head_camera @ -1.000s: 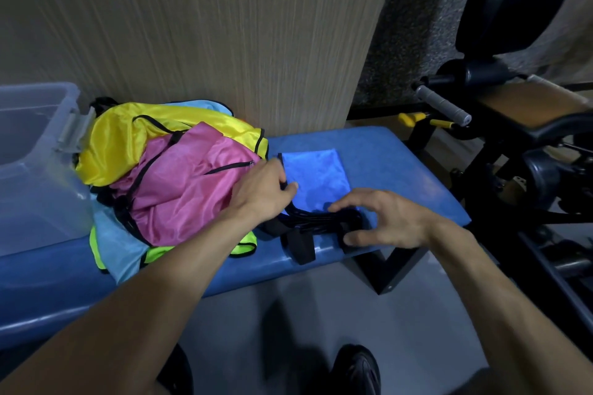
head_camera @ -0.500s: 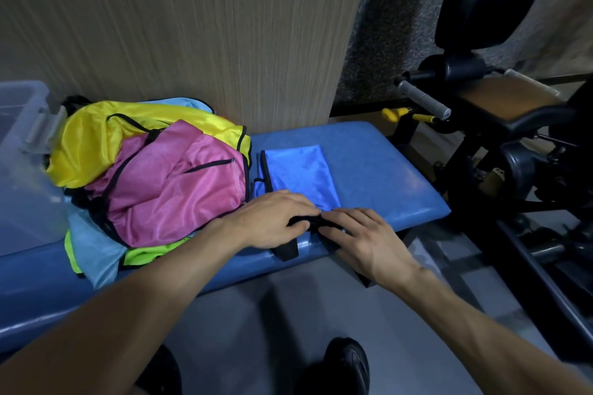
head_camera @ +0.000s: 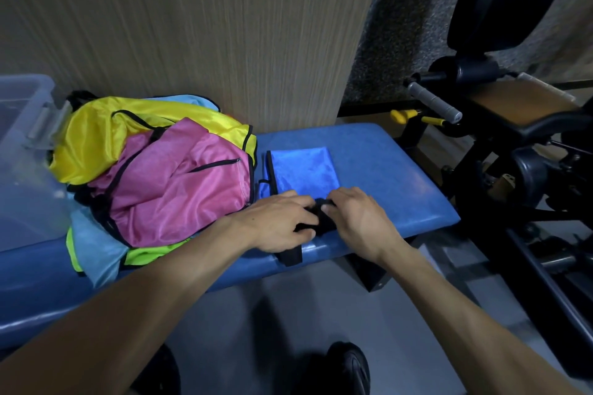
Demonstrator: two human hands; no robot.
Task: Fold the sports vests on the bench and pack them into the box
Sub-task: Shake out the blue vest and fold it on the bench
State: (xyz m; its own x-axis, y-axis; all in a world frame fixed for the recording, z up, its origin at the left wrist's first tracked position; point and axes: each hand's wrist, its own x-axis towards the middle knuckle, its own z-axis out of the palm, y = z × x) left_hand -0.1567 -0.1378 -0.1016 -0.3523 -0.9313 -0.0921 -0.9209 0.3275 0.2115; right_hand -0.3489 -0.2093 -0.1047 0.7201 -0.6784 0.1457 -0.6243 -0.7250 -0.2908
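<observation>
My left hand (head_camera: 279, 223) and right hand (head_camera: 356, 218) both curl their fingers around the black straps (head_camera: 322, 221) of the folded blue vest (head_camera: 303, 170) on the table (head_camera: 385, 176).

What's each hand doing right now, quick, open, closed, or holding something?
Left hand: fingers curled, gripping the black straps of the blue vest.
Right hand: fingers curled onto the same black straps, holding them.

box (head_camera: 22, 151) cut off at left edge, blue vest (head_camera: 305, 170) near end hidden under both hands, lower pile vests mostly buried, worktop (head_camera: 385, 170) left part covered
</observation>
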